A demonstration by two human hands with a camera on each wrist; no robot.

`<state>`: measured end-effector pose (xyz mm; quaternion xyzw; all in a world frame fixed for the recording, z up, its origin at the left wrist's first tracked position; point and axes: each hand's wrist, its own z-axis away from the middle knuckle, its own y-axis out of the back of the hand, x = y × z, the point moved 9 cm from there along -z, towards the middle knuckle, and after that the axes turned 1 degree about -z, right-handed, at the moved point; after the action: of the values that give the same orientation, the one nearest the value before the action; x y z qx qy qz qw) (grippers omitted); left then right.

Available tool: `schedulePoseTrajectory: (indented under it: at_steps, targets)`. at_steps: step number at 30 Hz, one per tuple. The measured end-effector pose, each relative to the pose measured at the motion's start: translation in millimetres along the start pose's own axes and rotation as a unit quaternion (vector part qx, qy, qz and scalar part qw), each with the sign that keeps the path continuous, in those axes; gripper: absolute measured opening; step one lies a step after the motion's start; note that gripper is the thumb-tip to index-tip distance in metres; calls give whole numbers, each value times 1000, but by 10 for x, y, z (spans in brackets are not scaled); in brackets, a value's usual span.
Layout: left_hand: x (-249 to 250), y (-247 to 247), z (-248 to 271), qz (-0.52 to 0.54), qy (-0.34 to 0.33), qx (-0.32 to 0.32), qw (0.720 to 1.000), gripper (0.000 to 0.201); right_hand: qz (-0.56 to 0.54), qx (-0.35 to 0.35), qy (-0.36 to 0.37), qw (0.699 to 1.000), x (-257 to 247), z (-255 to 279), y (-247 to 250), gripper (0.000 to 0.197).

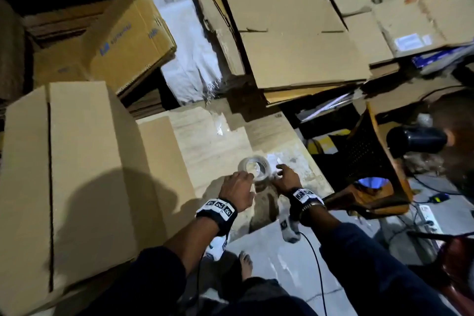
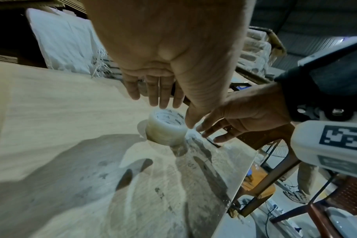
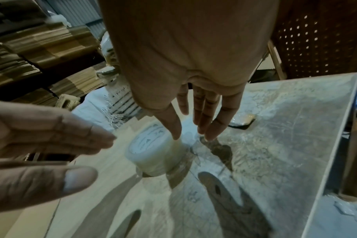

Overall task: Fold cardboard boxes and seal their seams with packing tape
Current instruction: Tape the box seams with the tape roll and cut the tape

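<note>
On the pale wooden table (image 1: 205, 136), seen from the head view, a roll of clear tape (image 1: 253, 167) lies between the two hands. The left hand (image 1: 237, 191) sits just beside the roll on its near left, the right hand (image 1: 287, 178) just beside it on the right. A folded cardboard box (image 1: 77, 174) stands to the left with its long seam open and untaped, and flat cardboard sheets (image 1: 295, 33) are stacked at the back. A brown chair (image 1: 372, 161) stands by the table's right edge. Finger detail is too small to read from this height

Left wrist view: the left hand's fingers (image 2: 161, 96) hang straight and close together right above the tape (image 2: 166, 130), holding nothing. The right hand (image 2: 245, 119) reaches in from the right, fingertips low by the roll's side; whether they touch it I cannot tell

Right wrist view: the right hand's fingers (image 3: 206, 119) are straight and slightly spread, thumb tip at the top edge of the tape (image 3: 153, 154), nothing pinched. The left hand (image 3: 51, 145) comes in flat, fingers together

My reading is that the step in hand is picking up the tape, with the box folded but not sealed. The next move likely calls for closing on the roll, finding its loose end, and carrying it over to the open seam
</note>
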<state>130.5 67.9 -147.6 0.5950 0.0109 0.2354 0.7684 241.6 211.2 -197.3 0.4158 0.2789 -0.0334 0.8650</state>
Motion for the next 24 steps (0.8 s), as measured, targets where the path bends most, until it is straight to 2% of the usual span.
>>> schedulePoseTrajectory:
  at_steps: [3,5,7,10,11,14,19,22,24]
  targets:
    - [76,-124,-189,-2,-2,-2,1000,64,-25,-47,19,998,-74,-46,-102,73]
    - [94,-202,-313,-4,8,-22,1000,73,-31,-49,38,998,-132,-65,-104,84]
    - [87,-287,-419,-8,23,-44,999,75,-30,-31,53,998,-125,-107,-93,72]
    - [64,-375,-512,-32,36,-74,996,62,-20,-1,41,999,-56,-142,-47,27]
    - [60,-394,-531,-41,38,-74,996,58,-21,4,39,999,-35,-157,-34,20]
    - [47,-408,-554,-76,43,-56,995,53,-6,4,55,998,-87,-138,16,18]
    - [-111,-135,-472,-83,33,4,996,64,28,-6,154,988,-479,-128,185,21]
    - [-197,272,-341,-26,24,36,999,63,-3,-32,224,974,-861,-130,265,9]
    - [-316,580,-248,44,46,58,996,60,-46,-39,250,966,-1139,-146,337,7]
